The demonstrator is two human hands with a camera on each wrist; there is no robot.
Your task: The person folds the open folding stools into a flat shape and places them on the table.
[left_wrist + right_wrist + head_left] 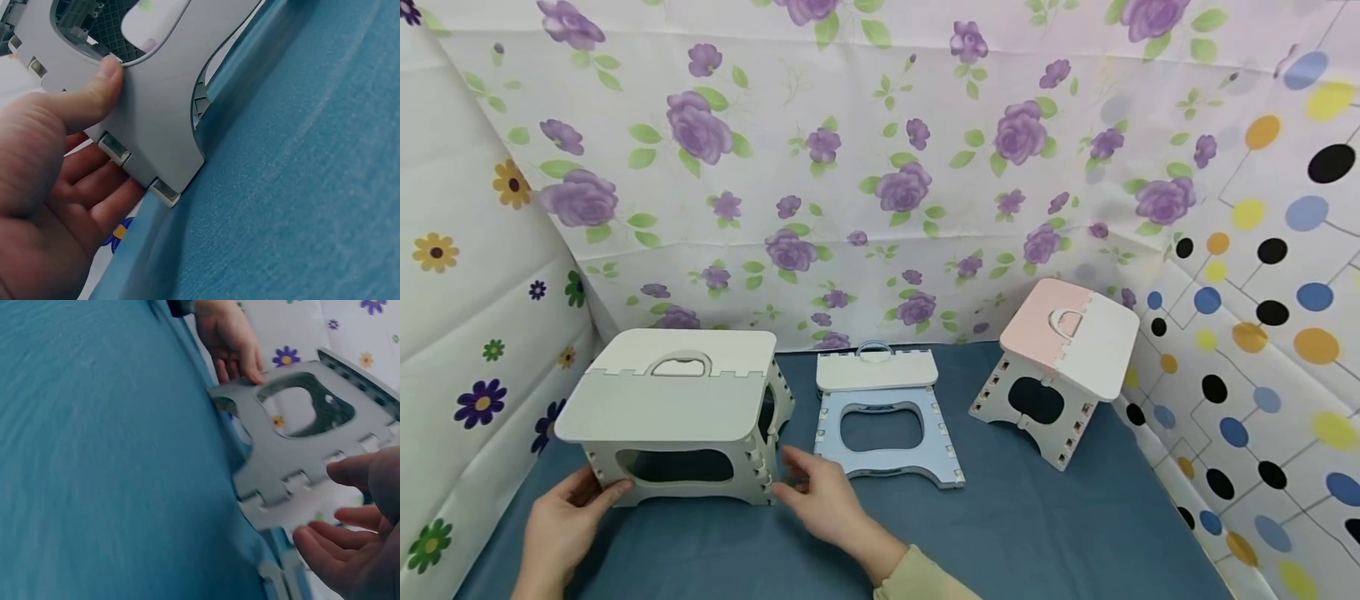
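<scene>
A white and light grey folding step stool (662, 408) stands unfolded on its legs at the left, with a handle in the middle of its top. My left hand (563, 521) grips its front left leg, and in the left wrist view the thumb (103, 87) lies on the front panel with the fingers behind its hinged edge. Beside the front right leg is my right hand (831, 500), its fingers spread and loosely bent. The right wrist view has this right hand (359, 531) apart from the stool's hinged corner, with nothing held.
A blue and white folding stool (887, 454) lies in the middle, partly folded, its white top section at the back. A pink and white folding stool (1037, 325) stands unfolded at the right. Patterned cloth walls (850, 208) enclose the blue-covered table (1037, 533).
</scene>
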